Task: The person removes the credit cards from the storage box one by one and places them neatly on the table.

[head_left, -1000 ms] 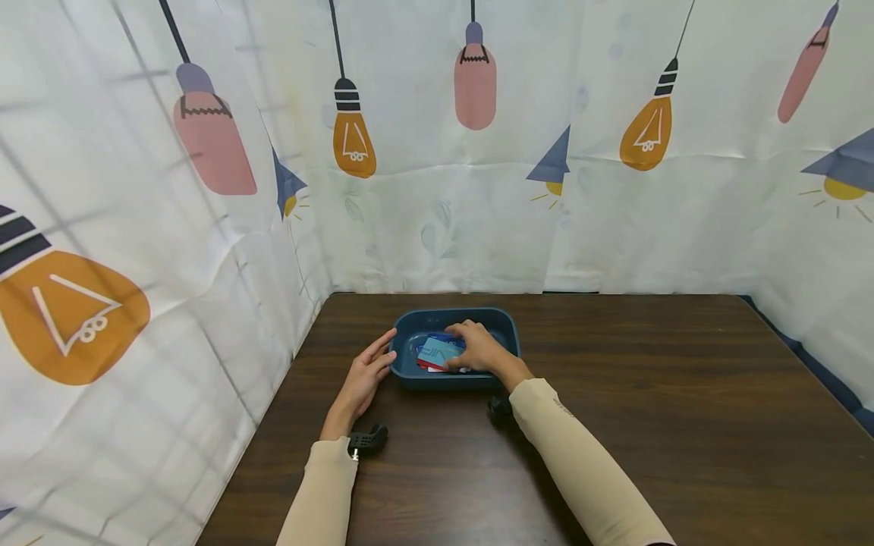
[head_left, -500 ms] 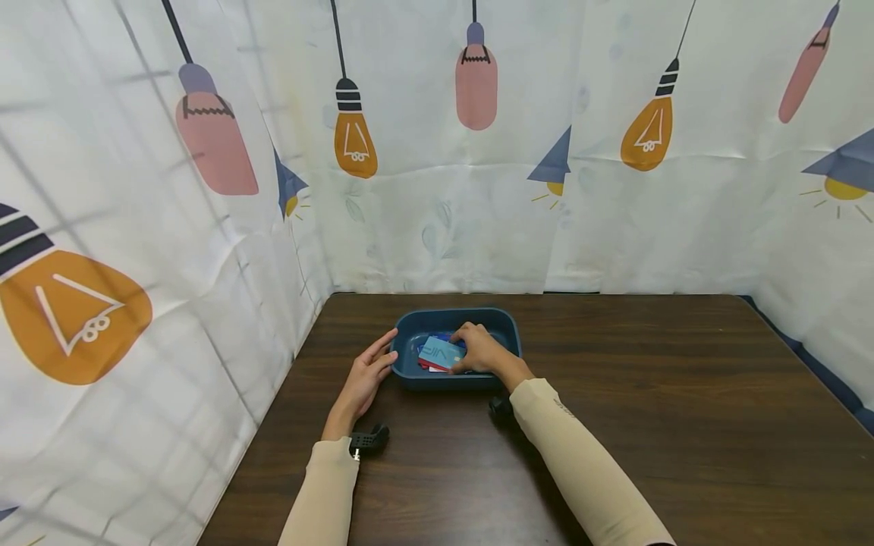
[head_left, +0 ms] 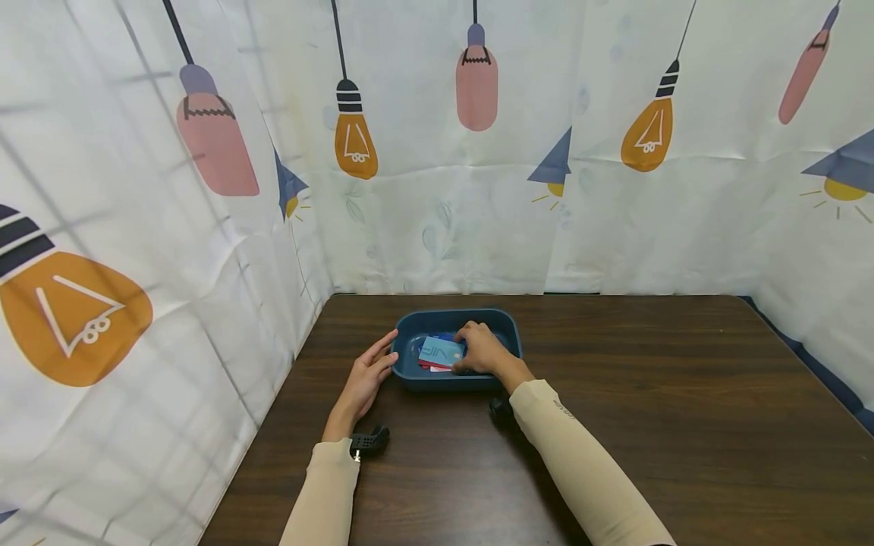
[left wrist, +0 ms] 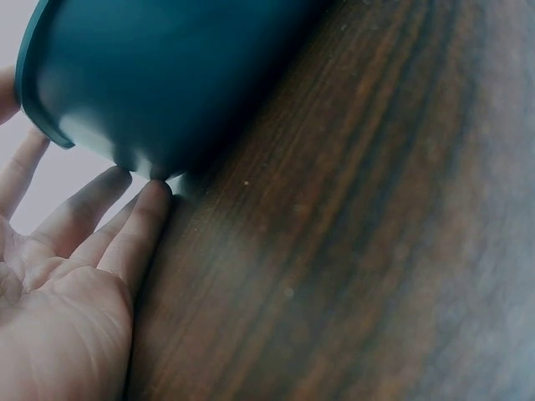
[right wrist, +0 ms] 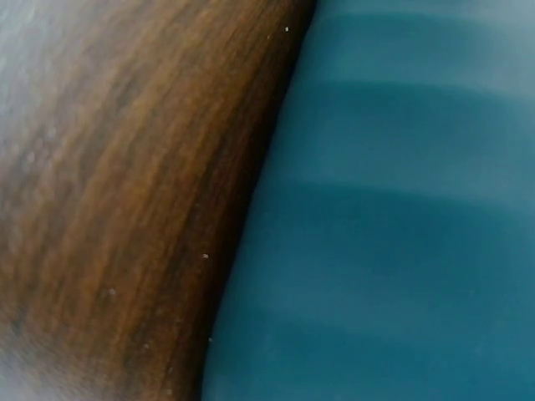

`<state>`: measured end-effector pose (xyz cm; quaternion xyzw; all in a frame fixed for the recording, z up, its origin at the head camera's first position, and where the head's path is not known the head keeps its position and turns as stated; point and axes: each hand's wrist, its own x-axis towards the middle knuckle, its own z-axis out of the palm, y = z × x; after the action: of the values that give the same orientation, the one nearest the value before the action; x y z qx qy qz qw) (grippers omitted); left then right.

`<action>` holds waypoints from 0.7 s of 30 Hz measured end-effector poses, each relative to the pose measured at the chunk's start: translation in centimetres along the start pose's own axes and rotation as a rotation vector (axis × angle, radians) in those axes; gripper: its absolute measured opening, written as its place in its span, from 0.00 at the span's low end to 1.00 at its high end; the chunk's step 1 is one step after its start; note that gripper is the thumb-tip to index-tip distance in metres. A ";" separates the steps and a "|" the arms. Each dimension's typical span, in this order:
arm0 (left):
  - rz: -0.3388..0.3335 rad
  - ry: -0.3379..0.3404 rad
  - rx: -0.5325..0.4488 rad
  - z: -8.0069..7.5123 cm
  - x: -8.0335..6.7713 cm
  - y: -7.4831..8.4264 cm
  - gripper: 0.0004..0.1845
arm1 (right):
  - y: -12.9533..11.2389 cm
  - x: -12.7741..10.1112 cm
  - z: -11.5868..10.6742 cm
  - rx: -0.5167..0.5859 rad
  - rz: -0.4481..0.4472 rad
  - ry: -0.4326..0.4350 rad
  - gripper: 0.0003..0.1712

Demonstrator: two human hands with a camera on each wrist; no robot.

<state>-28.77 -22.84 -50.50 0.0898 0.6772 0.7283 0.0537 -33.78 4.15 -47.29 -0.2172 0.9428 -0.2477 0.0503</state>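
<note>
A dark blue-green plastic tray [head_left: 410, 381] stands on the table. In it lies a small pile of cards; the top one is a light blue card [head_left: 440, 351] marked "VIP", with red, white and dark blue edges showing underneath. My right hand [head_left: 483, 349] reaches over the tray's near right side, thumb and fingers spread apart around the card's right end. The right wrist view shows only the tray's outer wall [right wrist: 393, 234] and the wood. At the tray's left end, my left hand [head_left: 362, 383] keeps its fingers extended, with fingertips against the wall [left wrist: 142, 75].
The dark brown wooden table [head_left: 649, 394] stretches out to the right of the tray. A white curtain [head_left: 423, 220] printed with lamps and bulbs hangs behind and to the left. Black camera straps sit at both wrists.
My right hand has shifted slightly right along the light blue card, uncovering more of its right end. The card, the tray and my left hand stay almost where they were.
</note>
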 end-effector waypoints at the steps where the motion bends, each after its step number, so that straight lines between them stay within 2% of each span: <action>1: 0.003 -0.002 -0.001 0.0 0.0 0.0 0.30 | 0.0 0.0 0.0 -0.005 0.000 0.005 0.33; 21: -0.001 0.002 0.001 0.0 0.0 0.0 0.30 | -0.1 -0.1 -0.1 -0.028 0.008 0.017 0.30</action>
<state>-28.73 -22.81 -50.46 0.0888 0.6778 0.7279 0.0533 -33.70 4.17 -47.14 -0.2121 0.9475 -0.2359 0.0403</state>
